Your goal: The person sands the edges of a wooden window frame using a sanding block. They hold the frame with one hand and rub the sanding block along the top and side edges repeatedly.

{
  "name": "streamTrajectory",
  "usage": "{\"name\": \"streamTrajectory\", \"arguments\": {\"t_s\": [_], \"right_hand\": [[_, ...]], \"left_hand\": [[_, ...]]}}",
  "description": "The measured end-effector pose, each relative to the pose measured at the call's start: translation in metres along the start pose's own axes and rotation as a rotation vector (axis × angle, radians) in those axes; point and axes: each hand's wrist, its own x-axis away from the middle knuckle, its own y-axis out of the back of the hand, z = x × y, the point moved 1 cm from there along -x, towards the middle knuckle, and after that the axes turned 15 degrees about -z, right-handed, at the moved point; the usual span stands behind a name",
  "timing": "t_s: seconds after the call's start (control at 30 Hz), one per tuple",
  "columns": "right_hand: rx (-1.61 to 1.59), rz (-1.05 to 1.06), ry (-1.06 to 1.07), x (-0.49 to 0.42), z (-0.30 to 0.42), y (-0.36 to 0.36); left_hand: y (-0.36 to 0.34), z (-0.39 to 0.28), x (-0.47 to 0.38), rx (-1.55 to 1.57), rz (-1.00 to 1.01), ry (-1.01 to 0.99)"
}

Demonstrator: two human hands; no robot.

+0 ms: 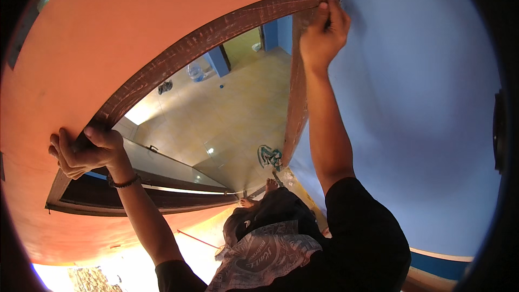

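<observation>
A brown wooden door frame (202,34) surrounds an opening in an orange wall (101,28). At the left, my left hand (89,148) has its thumb on the frame's crossbar and its fingers curled near the wall; a dark beaded bracelet (123,181) circles the wrist. My right hand (326,34) is at the frame's upper right corner, thumb and forefinger pressed to the wood beside the blue wall (405,89). Whether either hand holds a small item cannot be told. A patterned cloth (267,251) hangs at my front.
Beyond the opening lies a tiled floor (239,113) with a clear plastic bottle (195,72) and a dark crumpled item (165,87). A green and white cloth (269,156) lies by the right jamb. A door with a handle (152,148) stands at the left.
</observation>
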Motion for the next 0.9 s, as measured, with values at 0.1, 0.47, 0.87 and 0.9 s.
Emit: {"name": "streamTrajectory", "arguments": {"t_s": [0.1, 0.47, 0.87, 0.9], "right_hand": [[-0.147, 0.176, 0.117, 0.035, 0.034, 0.016], [-0.261, 0.275, 0.188, 0.041, 0.054, 0.025], [-0.235, 0.293, 0.189, 0.042, 0.031, 0.022], [-0.198, 0.212, 0.097, 0.03, 0.021, 0.014]], "left_hand": [[0.0, 0.0, -0.002, 0.008, -0.004, -0.001], [0.001, 0.001, 0.002, -0.015, -0.001, 0.015], [0.004, 0.0, -0.002, -0.037, 0.062, -0.015], [0.006, 0.0, -0.002, -0.05, 0.073, -0.029]]}}
